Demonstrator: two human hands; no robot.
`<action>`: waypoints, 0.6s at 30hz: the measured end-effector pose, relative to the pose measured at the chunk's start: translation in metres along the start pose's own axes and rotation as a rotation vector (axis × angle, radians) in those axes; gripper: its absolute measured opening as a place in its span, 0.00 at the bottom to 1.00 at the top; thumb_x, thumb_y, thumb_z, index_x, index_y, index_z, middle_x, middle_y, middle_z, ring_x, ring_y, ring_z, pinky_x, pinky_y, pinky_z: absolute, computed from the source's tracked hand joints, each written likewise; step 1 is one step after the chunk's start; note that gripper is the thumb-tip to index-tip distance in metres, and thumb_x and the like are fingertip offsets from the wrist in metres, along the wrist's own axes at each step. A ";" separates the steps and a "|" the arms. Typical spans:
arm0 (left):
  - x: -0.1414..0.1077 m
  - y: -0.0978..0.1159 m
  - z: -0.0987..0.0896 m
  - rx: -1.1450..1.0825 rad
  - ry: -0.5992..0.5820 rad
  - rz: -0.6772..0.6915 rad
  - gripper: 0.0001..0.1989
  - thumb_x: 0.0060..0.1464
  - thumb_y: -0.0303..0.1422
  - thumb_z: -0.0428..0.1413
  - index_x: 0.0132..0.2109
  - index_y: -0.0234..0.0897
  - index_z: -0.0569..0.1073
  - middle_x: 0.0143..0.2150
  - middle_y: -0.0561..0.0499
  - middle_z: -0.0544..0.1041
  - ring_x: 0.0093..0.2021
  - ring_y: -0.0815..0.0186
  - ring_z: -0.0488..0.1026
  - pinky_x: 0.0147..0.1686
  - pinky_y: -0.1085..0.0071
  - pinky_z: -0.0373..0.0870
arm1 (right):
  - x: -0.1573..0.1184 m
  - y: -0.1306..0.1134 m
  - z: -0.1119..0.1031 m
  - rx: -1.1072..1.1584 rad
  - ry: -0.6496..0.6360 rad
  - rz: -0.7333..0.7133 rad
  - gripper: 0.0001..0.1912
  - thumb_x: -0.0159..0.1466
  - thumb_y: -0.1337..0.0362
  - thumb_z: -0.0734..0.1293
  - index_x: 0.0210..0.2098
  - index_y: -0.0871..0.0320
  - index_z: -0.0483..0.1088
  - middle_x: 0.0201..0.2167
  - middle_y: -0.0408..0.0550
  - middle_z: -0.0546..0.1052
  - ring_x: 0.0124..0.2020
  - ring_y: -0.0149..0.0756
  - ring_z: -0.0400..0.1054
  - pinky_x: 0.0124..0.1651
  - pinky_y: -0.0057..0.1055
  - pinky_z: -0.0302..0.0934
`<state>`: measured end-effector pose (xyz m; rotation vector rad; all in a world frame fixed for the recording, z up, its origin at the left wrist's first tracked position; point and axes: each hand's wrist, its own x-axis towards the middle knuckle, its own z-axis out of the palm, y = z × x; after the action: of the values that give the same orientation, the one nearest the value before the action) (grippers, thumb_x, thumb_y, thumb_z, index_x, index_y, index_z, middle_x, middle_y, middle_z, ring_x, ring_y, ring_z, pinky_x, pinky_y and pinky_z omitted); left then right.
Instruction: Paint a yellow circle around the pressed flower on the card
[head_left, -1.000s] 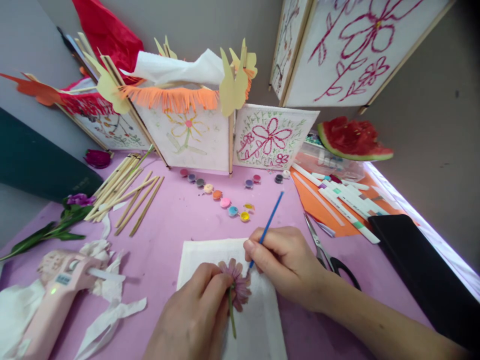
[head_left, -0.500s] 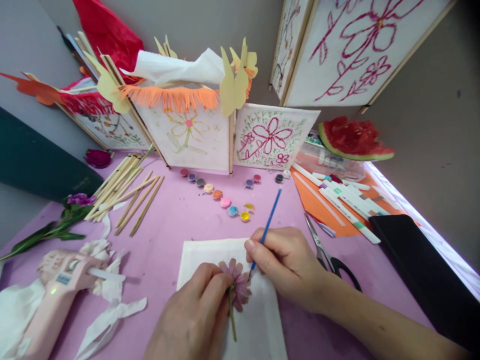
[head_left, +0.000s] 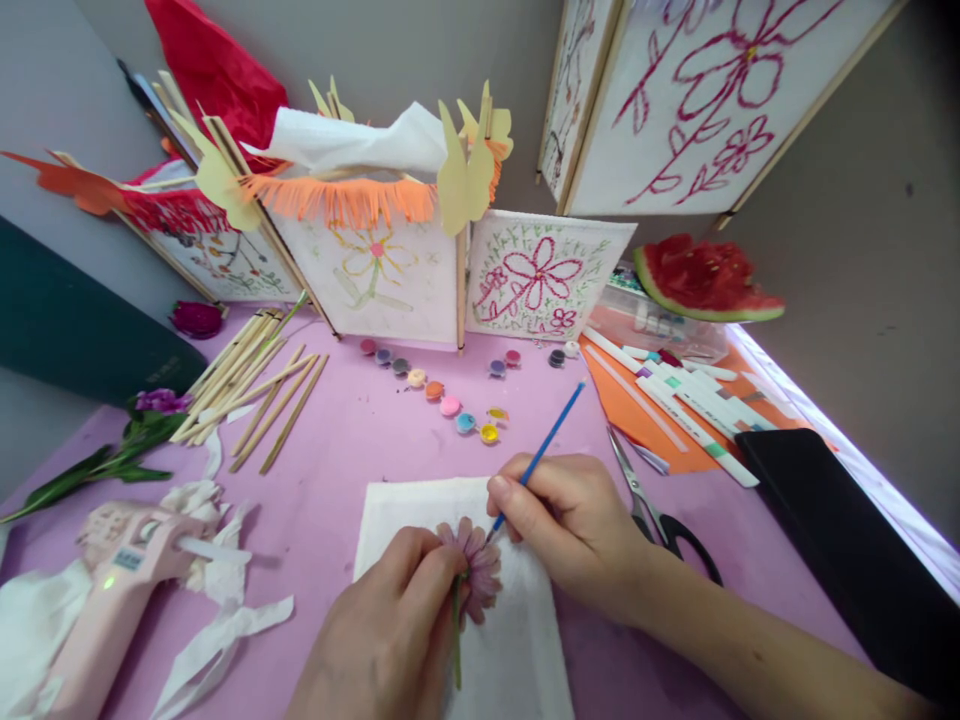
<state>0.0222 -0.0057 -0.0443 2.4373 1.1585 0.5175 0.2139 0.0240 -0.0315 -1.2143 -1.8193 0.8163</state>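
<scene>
A pale purple flower (head_left: 481, 572) with a green stem lies over a white cloth (head_left: 517, 640) at the bottom centre. My left hand (head_left: 401, 620) pinches it near its centre, thumb and fingers closed on the stem. In my right hand (head_left: 574, 525) is a thin blue paintbrush (head_left: 553, 430), held like a pencil. Its tip meets the upper right petals of the flower, and the handle slants up to the right. Small open paint pots (head_left: 450, 406) run in a diagonal row on the pink-purple table (head_left: 337, 520) behind the cloth.
Scissors (head_left: 652, 510), markers (head_left: 697, 410) and a black case (head_left: 825, 520) are at the right. Wooden sticks (head_left: 232, 375) and a pink glue gun (head_left: 120, 590) lie left. Decorated panels (head_left: 551, 270) and a watermelon slice (head_left: 705, 280) stand behind.
The brush tip has moved up and slightly left along the petals, and the handle leans further right. The flower's stem has tilted slightly, its lower end shifting left.
</scene>
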 end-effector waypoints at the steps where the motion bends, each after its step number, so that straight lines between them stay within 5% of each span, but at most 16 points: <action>1: 0.000 0.000 0.000 -0.007 0.004 0.001 0.10 0.58 0.24 0.45 0.41 0.37 0.70 0.33 0.49 0.71 0.26 0.68 0.73 0.26 0.73 0.75 | 0.000 -0.001 0.000 -0.003 -0.018 -0.007 0.18 0.67 0.65 0.57 0.23 0.61 0.68 0.17 0.40 0.66 0.19 0.25 0.60 0.25 0.24 0.52; 4: 0.001 -0.001 -0.002 -0.063 0.009 -0.022 0.10 0.59 0.25 0.46 0.41 0.38 0.71 0.33 0.48 0.72 0.27 0.68 0.73 0.28 0.74 0.75 | 0.001 -0.003 -0.001 -0.017 -0.007 -0.053 0.18 0.67 0.66 0.57 0.22 0.61 0.67 0.16 0.40 0.66 0.18 0.25 0.60 0.25 0.25 0.53; 8: 0.002 0.001 -0.012 -0.302 0.029 -0.147 0.07 0.58 0.29 0.51 0.38 0.40 0.74 0.34 0.49 0.74 0.32 0.68 0.74 0.33 0.76 0.72 | 0.001 -0.005 -0.005 0.041 0.188 -0.056 0.16 0.66 0.68 0.58 0.24 0.61 0.69 0.17 0.40 0.67 0.18 0.24 0.61 0.23 0.23 0.54; 14: 0.007 0.004 -0.030 -1.202 0.059 -0.767 0.10 0.54 0.39 0.59 0.35 0.37 0.73 0.24 0.54 0.70 0.21 0.73 0.64 0.22 0.78 0.64 | -0.004 -0.006 -0.013 0.232 0.404 0.018 0.14 0.68 0.65 0.60 0.28 0.56 0.72 0.23 0.40 0.72 0.20 0.24 0.65 0.22 0.22 0.59; 18: 0.012 0.004 -0.037 -1.646 0.023 -0.944 0.11 0.47 0.37 0.64 0.29 0.35 0.72 0.22 0.55 0.67 0.18 0.76 0.60 0.20 0.78 0.60 | -0.010 -0.014 -0.015 0.340 0.415 -0.021 0.13 0.69 0.65 0.59 0.32 0.53 0.73 0.23 0.40 0.73 0.20 0.26 0.66 0.21 0.23 0.60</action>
<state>0.0137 0.0086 -0.0091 0.4292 0.9964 0.7052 0.2230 0.0115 -0.0147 -1.0484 -1.2970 0.7582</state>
